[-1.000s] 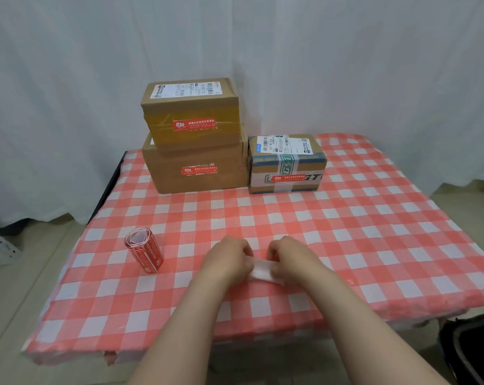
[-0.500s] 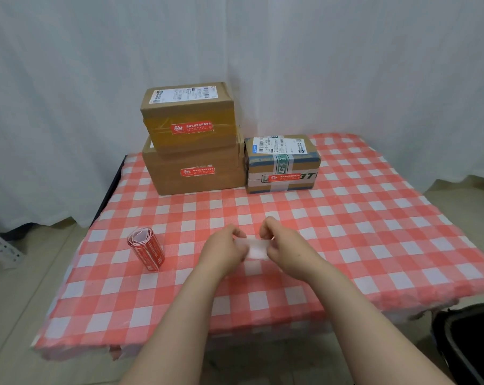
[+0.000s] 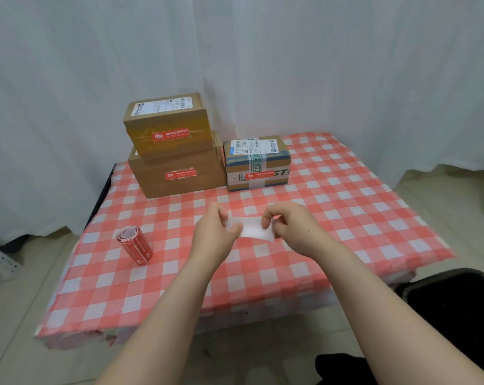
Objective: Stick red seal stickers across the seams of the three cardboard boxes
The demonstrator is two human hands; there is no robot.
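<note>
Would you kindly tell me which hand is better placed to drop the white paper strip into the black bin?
Probably the right hand: it pinches the strip, and the bin sits on its side; the left hand would cross over.

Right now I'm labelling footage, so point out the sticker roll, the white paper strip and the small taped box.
sticker roll (image 3: pixel 139 250): head view, its red side.
white paper strip (image 3: pixel 252 230): head view, its bare middle.
small taped box (image 3: pixel 252 145): head view, its top label.
</note>
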